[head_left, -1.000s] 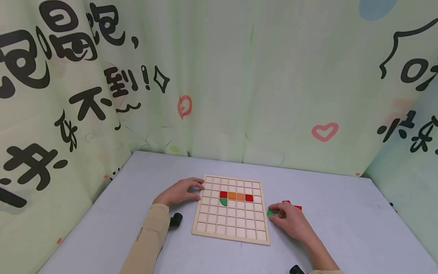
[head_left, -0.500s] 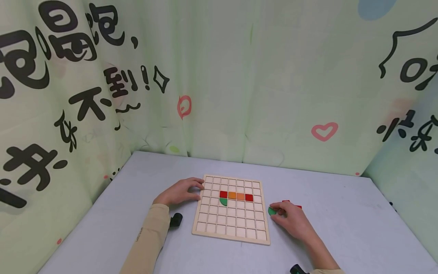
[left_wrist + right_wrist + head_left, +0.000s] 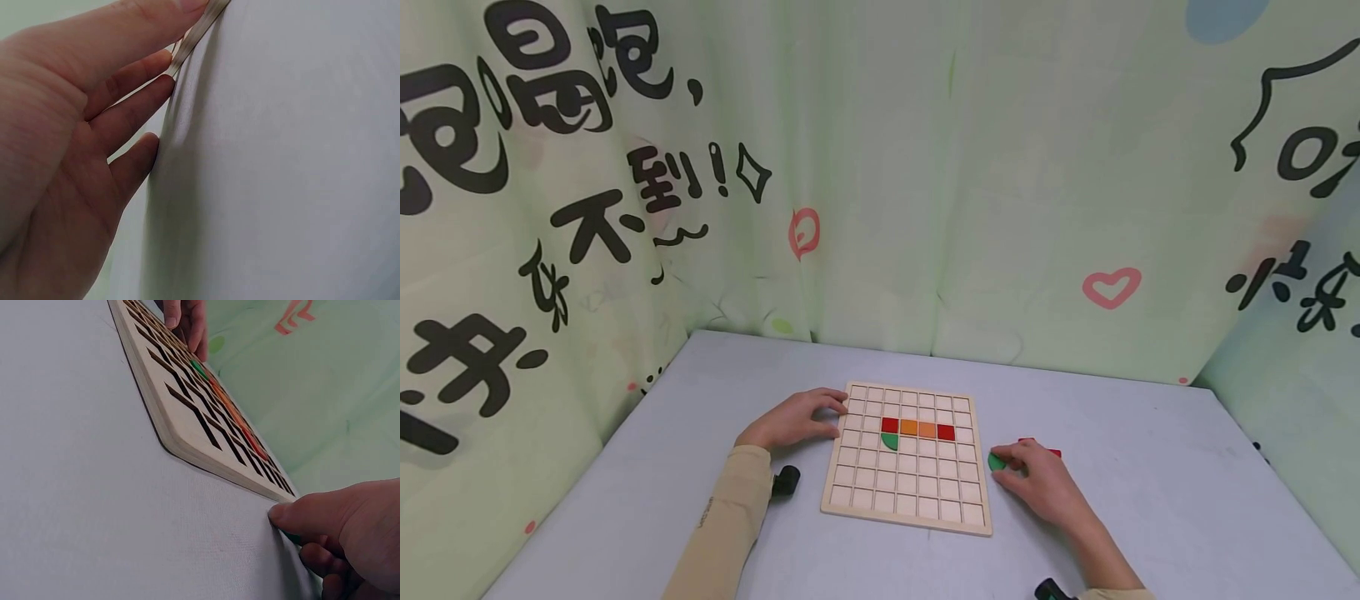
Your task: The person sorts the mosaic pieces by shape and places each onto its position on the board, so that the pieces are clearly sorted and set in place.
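A wooden grid board [image 3: 910, 505] lies flat on the table. Set in its cells are a row of two red squares [image 3: 890, 426] with two orange squares [image 3: 918, 429] between them, and a green quarter-circle tile [image 3: 890, 442] below the left red one. My left hand [image 3: 797, 422] touches the board's left edge, its fingers fairly straight and spread. Just off the right edge, my right hand [image 3: 1039, 482] pinches a green curved tile [image 3: 996, 462] at table level. Its thumb and fingers partly cover that tile, also in the right wrist view [image 3: 291, 537].
Red pieces [image 3: 1027, 440] lie on the table behind my right hand, partly hidden by it. A pale cloth covers the table [image 3: 1165, 492]. Printed curtains [image 3: 880, 208] stand around its back and sides. Black devices [image 3: 786, 482] sit at both wrists.
My right hand has shifted slightly right, away from the board, with the green tile between its fingers. The left hand and the board stay in place.
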A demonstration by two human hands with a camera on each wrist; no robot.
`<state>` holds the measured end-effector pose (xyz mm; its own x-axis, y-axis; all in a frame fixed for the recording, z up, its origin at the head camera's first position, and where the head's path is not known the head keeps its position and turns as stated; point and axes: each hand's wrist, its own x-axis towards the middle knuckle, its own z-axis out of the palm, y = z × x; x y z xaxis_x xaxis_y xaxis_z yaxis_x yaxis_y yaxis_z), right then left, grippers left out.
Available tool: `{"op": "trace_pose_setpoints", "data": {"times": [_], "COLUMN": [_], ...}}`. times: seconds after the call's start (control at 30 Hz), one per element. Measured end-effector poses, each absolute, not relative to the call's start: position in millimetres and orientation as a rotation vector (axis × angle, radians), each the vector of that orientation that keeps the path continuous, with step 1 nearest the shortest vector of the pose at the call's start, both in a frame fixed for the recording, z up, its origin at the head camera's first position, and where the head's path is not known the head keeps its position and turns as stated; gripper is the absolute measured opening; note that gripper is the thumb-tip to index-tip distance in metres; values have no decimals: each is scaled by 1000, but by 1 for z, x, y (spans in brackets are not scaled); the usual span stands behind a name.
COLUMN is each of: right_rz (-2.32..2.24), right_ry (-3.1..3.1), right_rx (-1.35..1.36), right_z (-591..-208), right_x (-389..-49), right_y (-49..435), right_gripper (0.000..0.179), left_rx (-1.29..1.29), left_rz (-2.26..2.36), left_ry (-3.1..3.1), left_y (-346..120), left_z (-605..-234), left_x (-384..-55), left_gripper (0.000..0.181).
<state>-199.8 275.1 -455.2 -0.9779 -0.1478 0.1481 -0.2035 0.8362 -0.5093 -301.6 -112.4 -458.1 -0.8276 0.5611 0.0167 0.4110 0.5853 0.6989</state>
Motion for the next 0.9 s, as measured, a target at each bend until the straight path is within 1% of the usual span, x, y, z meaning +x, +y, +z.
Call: {"op": "trace_pose_setpoints", "data": {"times": [0.43,0.77,0.9], "right_rz": [796,847,886], "right_ry": [-2897,-2886,-2829], "right_rx": [252,156,171], "right_z": [-453,-451,-451], "right_x": [-201,-202,-201], "right_y": [274,272,270], "right_gripper": [29,33,33], "left_rx": [817,835,840], "left_rz": [1070,1072,1074], "left_ry": [2614,2604,2602], "left_y": [-112,-112,-112], "left_z": [-456,-458,-458], "left_x": [-304,-303,-301], "left_gripper": [31,31,31]}}
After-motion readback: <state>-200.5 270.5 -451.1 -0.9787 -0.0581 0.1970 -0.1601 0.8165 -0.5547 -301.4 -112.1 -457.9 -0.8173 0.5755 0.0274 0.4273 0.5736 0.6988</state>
